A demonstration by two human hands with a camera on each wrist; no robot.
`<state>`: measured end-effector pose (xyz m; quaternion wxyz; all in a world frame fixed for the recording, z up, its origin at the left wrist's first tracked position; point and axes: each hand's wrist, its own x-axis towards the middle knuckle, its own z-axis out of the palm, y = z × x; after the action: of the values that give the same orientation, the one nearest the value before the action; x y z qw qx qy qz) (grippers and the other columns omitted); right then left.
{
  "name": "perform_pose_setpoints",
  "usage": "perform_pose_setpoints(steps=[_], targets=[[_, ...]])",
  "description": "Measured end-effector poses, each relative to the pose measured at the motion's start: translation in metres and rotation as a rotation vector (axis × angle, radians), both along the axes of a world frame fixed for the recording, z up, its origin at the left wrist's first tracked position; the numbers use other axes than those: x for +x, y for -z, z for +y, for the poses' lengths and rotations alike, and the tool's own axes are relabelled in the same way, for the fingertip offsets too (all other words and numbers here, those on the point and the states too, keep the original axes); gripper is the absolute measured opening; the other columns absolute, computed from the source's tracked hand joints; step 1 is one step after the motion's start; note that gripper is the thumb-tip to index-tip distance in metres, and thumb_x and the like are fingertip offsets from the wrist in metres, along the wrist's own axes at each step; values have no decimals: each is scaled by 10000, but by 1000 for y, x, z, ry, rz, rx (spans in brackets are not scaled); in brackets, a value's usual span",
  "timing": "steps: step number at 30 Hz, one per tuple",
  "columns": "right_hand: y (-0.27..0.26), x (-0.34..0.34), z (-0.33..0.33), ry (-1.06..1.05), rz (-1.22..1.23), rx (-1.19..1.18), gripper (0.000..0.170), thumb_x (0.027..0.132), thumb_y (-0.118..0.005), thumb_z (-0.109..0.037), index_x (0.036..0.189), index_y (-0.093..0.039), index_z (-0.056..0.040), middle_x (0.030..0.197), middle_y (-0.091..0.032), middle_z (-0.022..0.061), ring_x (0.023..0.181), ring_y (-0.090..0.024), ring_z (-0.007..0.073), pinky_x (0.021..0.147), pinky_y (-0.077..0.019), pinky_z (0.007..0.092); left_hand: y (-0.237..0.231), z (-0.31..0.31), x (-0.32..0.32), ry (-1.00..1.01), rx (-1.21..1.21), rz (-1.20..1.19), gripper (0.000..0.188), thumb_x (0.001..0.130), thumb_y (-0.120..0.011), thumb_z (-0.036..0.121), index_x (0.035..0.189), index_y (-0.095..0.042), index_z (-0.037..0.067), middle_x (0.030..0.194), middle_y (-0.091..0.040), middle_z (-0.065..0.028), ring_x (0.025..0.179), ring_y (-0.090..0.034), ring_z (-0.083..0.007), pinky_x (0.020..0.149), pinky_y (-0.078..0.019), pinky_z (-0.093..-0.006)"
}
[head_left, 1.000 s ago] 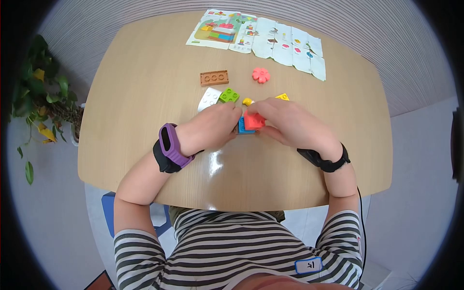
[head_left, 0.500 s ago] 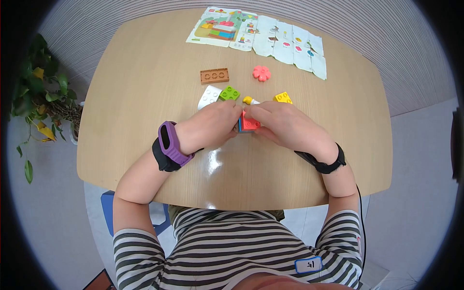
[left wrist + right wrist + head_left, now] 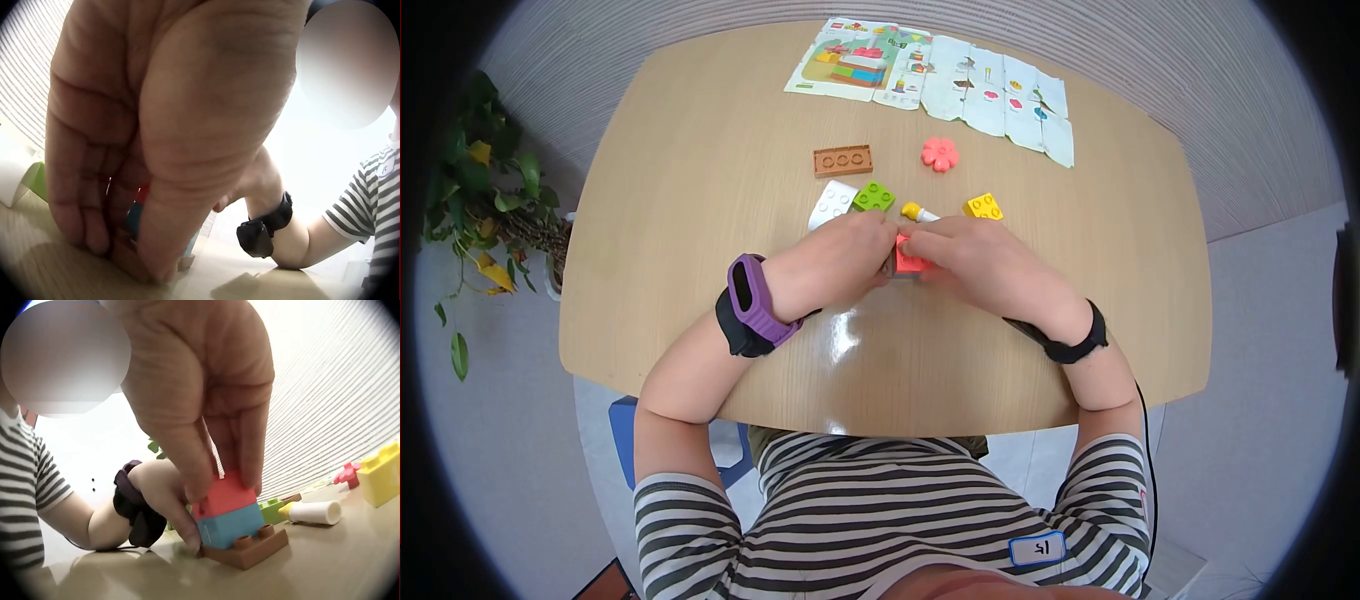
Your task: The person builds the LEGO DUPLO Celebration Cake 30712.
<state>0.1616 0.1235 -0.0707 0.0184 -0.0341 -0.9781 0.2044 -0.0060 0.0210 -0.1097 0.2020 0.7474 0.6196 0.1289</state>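
In the right wrist view a red brick (image 3: 226, 496) sits on top of a blue brick (image 3: 232, 525), which stands on a brown plate (image 3: 253, 551) with studs showing at its near end. My right hand (image 3: 203, 387) pinches the red brick from above between thumb and fingers. Behind the stack my left hand (image 3: 164, 494) grips the far end of the brown plate. Seen from the head, the left hand (image 3: 837, 260) and right hand (image 3: 990, 262) meet around the red brick (image 3: 910, 257). The left palm (image 3: 169, 112) covers most of the stack in the left wrist view.
Beyond the hands lie a white curved brick (image 3: 832, 203), a green brick (image 3: 874, 196), a yellow-and-white piece (image 3: 918, 212) and a yellow brick (image 3: 984, 207). Farther back are a brown plate (image 3: 843, 161), a pink flower (image 3: 940, 154) and a printed sheet (image 3: 960, 85).
The red brick has moved slightly left and down over the blue brick, which it now hides from above. The right hand has shifted left with it; the left hand has hardly moved.
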Motion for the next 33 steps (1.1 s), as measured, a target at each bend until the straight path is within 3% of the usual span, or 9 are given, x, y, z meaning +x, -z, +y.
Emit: perform_pose_setpoints(steps=[3,6,12,15,18,21,22,25,33], targets=[[0,0,18,-89,228,-24,274,742,-643,-22,1004,-565,-35,925,-607,108,885,-575,306,755,-475,387,4,-1,1,-49,-19,21,275,722,-703,118,862,-519,-31,884,-551,-167,838,-575,-321,743,-482,-383],[8,-17,36,41,252,6,297,719,-644,2,1003,-570,-44,944,-612,109,919,-572,311,778,-474,392,4,-1,2,-36,-22,28,269,728,-696,114,865,-518,-35,882,-550,-172,837,-578,-326,741,-488,-382],[34,-66,44,-107,143,52,251,708,-606,16,951,-571,-34,883,-606,109,894,-584,309,722,-485,393,5,2,2,-40,-50,34,235,732,-674,91,856,-520,-36,885,-553,-178,831,-579,-327,732,-489,-382],[20,-74,35,-55,-43,128,270,710,-617,2,972,-560,-31,900,-612,124,904,-586,311,721,-486,392,10,0,1,-38,44,8,214,732,-666,86,841,-523,-32,888,-556,-179,827,-580,-325,727,-488,-387],[11,-63,44,62,48,91,298,704,-670,-20,965,-529,-40,908,-605,126,868,-587,299,730,-482,374,3,-1,1,-29,7,-9,206,734,-663,91,828,-523,-27,868,-551,-175,803,-577,-326,713,-484,-390],[-4,-46,59,192,38,-158,305,738,-661,-13,1011,-529,-49,899,-605,119,815,-606,264,687,-494,352,8,0,1,-39,27,-1,206,732,-665,91,819,-519,-25,844,-541,-165,781,-570,-326,702,-479,-390],[-5,-38,59,151,130,-230,326,757,-654,-6,1061,-547,-60,895,-606,92,766,-608,219,661,-497,315,9,0,1,-34,26,-1,210,732,-668,92,821,-518,-24,847,-538,-164,785,-568,-325,704,-478,-388],[-20,-20,51,157,21,-316,319,759,-639,14,1062,-581,-67,943,-600,78,824,-589,210,694,-486,291,10,1,0,-25,16,1,229,732,-678,100,834,-513,-22,868,-530,-162,805,-563,-320,715,-474,-383],[-13,11,61,-50,136,-321,292,759,-622,6,1042,-615,-66,1090,-561,92,927,-544,223,775,-461,315,5,0,0,-15,-17,32,309,735,-707,133,902,-502,-27,925,-526,-165,856,-561,-321,746,-477,-379]])
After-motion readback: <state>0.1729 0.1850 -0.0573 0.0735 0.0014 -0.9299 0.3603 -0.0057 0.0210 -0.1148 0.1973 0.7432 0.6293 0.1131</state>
